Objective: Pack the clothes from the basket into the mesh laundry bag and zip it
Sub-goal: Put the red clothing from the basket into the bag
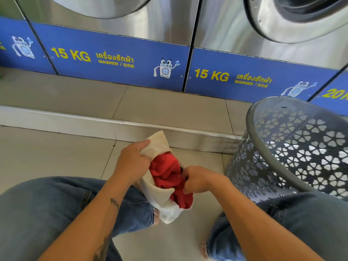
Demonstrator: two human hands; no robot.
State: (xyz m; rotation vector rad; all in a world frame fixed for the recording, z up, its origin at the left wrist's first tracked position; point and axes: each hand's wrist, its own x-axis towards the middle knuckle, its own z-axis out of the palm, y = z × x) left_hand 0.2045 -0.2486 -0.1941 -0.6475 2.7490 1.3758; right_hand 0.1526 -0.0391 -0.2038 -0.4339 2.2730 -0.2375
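A white mesh laundry bag (165, 210) hangs between my knees, its mouth gaping. A red garment (167, 174) fills the opening, with a dark piece showing at its right side. My left hand (131, 161) grips the far upper edge of the bag's mouth. My right hand (199, 178) is closed on the near right edge of the bag beside the red cloth. The grey perforated basket (293, 147) stands at the right, tilted; no clothes show inside it.
Two steel washing machines with blue "15 KG" panels (116, 59) stand ahead, on a raised tiled step with a metal edge (131, 123). My jeans-clad knees (47, 213) flank the bag. The floor is pale tile.
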